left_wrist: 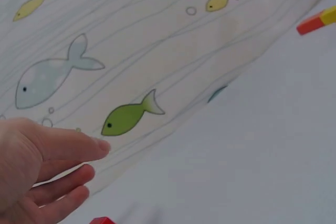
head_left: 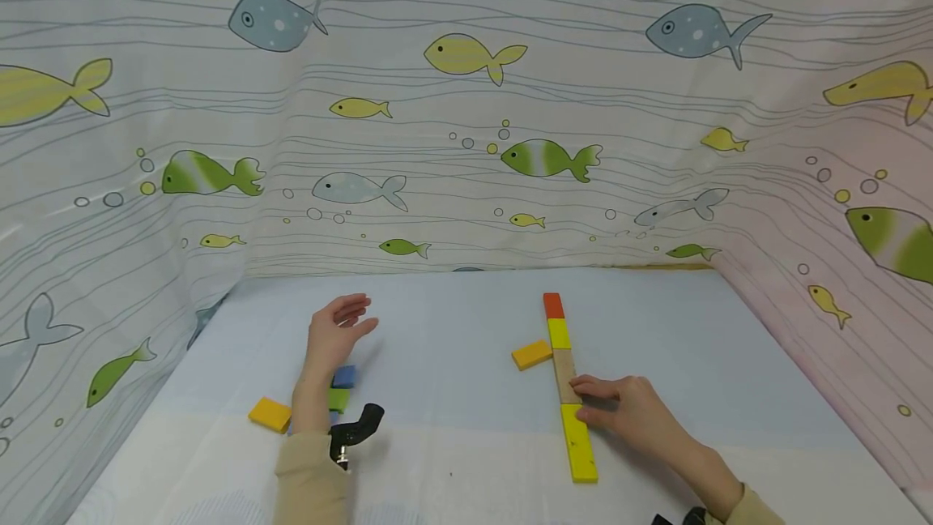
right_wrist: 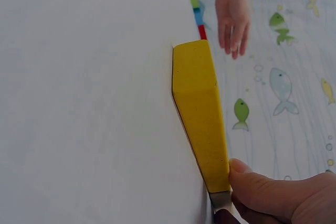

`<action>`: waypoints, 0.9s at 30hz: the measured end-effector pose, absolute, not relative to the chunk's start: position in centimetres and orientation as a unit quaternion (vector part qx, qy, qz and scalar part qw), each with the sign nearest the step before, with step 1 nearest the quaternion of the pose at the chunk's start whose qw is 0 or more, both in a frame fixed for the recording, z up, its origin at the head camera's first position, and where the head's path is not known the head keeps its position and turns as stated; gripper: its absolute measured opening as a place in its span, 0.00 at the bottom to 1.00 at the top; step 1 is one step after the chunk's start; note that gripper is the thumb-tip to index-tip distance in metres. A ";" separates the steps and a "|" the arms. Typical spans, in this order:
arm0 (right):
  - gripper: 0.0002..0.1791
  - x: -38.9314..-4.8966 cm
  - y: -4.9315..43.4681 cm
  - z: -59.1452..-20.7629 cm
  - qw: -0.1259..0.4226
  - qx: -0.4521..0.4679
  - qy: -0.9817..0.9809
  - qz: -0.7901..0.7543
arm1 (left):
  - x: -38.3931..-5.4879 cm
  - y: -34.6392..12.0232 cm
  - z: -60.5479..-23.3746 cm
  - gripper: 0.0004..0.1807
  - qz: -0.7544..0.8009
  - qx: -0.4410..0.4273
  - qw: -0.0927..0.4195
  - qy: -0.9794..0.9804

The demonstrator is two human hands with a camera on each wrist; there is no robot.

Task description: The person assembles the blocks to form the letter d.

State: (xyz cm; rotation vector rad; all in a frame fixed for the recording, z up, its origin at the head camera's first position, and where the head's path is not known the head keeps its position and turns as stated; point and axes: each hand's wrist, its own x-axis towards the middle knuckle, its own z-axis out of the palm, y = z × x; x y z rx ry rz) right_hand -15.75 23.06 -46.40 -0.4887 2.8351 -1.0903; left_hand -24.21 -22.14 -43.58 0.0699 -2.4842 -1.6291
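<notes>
A row of blocks runs away from me right of middle: red block (head_left: 554,305), yellow block (head_left: 559,334), plain wooden block (head_left: 564,375), long yellow block (head_left: 579,444). My right hand (head_left: 637,411) is at the row's right side, its index fingertip against the wooden block and its thumb by the near yellow block. The right wrist view shows that thumb (right_wrist: 252,187) beside the yellow block (right_wrist: 197,114); the other fingertips are largely hidden, so a pinch is unclear. My left hand (head_left: 335,339) hovers with loosely bent fingers and nothing in them.
An orange-yellow block (head_left: 532,355) lies slanted left of the row. Under and beside the left forearm are a blue block (head_left: 344,377), a green block (head_left: 338,400) and an orange-yellow block (head_left: 270,415). A fish-patterned curtain (head_left: 437,144) borders the table.
</notes>
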 end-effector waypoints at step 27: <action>0.23 -15.7 23.0 -46.1 0.046 -0.149 0.917 -0.366 | -22.7 -25.2 -44.9 0.29 -0.501 0.199 0.060 -0.840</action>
